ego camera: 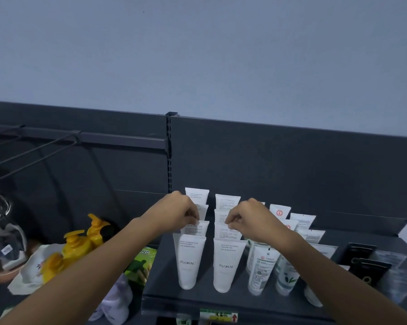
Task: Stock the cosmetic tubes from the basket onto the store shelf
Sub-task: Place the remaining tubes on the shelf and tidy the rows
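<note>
At the middle of the dark shelf [160, 299], the person's left hand [182, 212] curls its fingertips round the crimped top edge of the second tube from the front [196, 228] in one white row, pinching it, and the right hand [247, 219] pinches the top of the neighbouring tube [229, 233] in the next row the same way; both tubes stand on the shelf, cap down, so this looks like squaring up rather than fresh placing. Stocking seems well along: two rows of four FLORAL tubes [189, 261] are in place, with green-printed tubes [261, 268] and red-emblem tubes [279, 212] lined up just beside them to the right, then black packets [362, 256] further over. What is left cannot be judged, since the basket is out of view (neither hand carries a loose tube). The tubes themselves are plain white, flat and sealed along the top and tapering to a rounded cap at the base, with small grey lettering. Off the shelf's left end sit yellow pump bottles [75, 245] and a green box [142, 259]
</note>
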{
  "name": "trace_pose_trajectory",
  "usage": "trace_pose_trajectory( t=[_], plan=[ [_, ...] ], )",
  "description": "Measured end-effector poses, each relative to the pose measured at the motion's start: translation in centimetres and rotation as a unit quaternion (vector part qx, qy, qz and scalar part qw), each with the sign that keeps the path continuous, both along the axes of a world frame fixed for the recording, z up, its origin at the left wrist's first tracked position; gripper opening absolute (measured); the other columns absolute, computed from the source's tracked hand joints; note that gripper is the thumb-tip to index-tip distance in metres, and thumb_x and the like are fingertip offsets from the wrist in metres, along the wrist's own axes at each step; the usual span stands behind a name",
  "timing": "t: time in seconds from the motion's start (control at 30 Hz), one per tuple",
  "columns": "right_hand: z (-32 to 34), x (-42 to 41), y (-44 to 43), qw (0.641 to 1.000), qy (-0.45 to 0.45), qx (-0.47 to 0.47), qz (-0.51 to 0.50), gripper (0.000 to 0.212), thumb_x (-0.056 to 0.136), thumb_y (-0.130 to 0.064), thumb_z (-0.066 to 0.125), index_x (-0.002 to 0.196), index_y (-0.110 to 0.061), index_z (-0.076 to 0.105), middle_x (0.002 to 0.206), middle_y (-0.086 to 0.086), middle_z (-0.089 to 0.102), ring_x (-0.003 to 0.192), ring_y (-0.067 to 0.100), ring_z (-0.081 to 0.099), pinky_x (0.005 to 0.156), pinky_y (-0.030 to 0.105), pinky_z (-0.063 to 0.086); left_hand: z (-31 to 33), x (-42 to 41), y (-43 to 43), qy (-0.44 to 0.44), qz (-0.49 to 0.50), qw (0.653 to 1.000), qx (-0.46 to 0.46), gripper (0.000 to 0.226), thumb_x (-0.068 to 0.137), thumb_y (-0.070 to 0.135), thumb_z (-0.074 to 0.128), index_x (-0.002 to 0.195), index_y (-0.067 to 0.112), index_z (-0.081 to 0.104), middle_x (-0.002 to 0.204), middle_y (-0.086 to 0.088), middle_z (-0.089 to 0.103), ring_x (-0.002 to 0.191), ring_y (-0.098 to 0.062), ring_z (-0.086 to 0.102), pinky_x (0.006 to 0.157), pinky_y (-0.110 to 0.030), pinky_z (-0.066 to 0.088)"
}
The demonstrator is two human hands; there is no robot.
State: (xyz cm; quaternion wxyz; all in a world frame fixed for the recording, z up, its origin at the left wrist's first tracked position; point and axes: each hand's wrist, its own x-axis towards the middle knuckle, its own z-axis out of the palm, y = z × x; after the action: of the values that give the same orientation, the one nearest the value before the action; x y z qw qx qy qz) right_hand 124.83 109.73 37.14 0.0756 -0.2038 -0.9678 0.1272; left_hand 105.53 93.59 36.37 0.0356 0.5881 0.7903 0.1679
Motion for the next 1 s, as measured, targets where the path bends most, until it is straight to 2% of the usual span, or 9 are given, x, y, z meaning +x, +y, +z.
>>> trace_pose_trajectory(
  t=[0.43, 0.53, 0.67, 0.77, 0.87, 1.0],
  plan=[
    [-0.6, -0.1, 0.2, 1.000, 0.026, 0.004, 0.010, 0.014, 0.093, -0.018, 0.071, 0.101, -0.022, 0.081, 0.096, -0.007, 0.079, 0.089, 0.007, 0.072, 0.087, 0.028, 0.059, 0.0, 0.2, 0.2, -0.007, 0.007, 1.000, -0.006, 0.008, 0.089, 0.028, 0.077, 0.095, 0.027, 0.082, 0.089, 0.015, 0.077, 0.079, 0.001, 0.068, 0.081, -0.024, 0.058],
    [-0.6, 0.1, 0.3, 1.000, 0.021, -0.011, 0.009, 0.013, 0.092, -0.021, 0.071, 0.100, -0.023, 0.081, 0.094, -0.008, 0.079, 0.087, 0.005, 0.071, 0.085, 0.029, 0.060, 0.0, 0.0, 0.3, -0.014, 0.004, 1.000, -0.014, 0.008, 0.089, 0.030, 0.077, 0.096, 0.028, 0.082, 0.090, 0.016, 0.076, 0.080, 0.004, 0.067, 0.081, -0.020, 0.057],
    [0.2, -0.3, 1.0, 0.998, 0.058, -0.027, -0.007, 0.012, 0.091, -0.033, 0.071, 0.098, -0.027, 0.080, 0.091, -0.014, 0.078, 0.085, 0.000, 0.070, 0.083, 0.026, 0.059, 0.7, -0.3, 1.0, -0.056, 0.020, 0.996, 0.060, 0.008, 0.090, 0.030, 0.078, 0.097, 0.029, 0.082, 0.091, 0.020, 0.075, 0.085, 0.007, 0.066, 0.080, -0.012, 0.052],
    [0.7, -1.2, 1.8, 0.995, 0.092, -0.001, -0.029, 0.020, 0.091, -0.035, 0.072, 0.108, -0.027, 0.077, 0.101, -0.013, 0.076, 0.091, 0.003, 0.069, 0.087, 0.030, 0.058, 1.3, -1.0, 2.1, -0.049, 0.039, 0.991, 0.117, 0.013, 0.090, 0.029, 0.077, 0.102, 0.028, 0.081, 0.099, 0.018, 0.074, 0.092, 0.000, 0.067, 0.088, -0.021, 0.055],
    [0.7, -2.2, 2.2, 0.998, 0.050, -0.008, -0.030, 0.028, 0.089, -0.036, 0.075, 0.115, -0.026, 0.076, 0.111, -0.010, 0.075, 0.097, 0.008, 0.070, 0.089, 0.032, 0.058, 1.4, -1.5, 3.2, -0.014, 0.043, 0.997, 0.060, 0.019, 0.091, 0.024, 0.076, 0.109, 0.027, 0.080, 0.109, 0.013, 0.074, 0.099, -0.005, 0.067, 0.093, -0.029, 0.056],
    [-0.2, -3.1, 2.2, 0.999, 0.005, -0.011, -0.041, 0.018, 0.090, -0.027, 0.076, 0.107, -0.023, 0.080, 0.106, -0.005, 0.078, 0.096, 0.015, 0.072, 0.089, 0.034, 0.058, 0.9, -1.7, 4.0, 0.012, 0.048, 0.999, -0.010, 0.020, 0.090, 0.018, 0.076, 0.108, 0.026, 0.080, 0.107, 0.010, 0.077, 0.095, -0.007, 0.069, 0.089, -0.025, 0.056]
  ],
)
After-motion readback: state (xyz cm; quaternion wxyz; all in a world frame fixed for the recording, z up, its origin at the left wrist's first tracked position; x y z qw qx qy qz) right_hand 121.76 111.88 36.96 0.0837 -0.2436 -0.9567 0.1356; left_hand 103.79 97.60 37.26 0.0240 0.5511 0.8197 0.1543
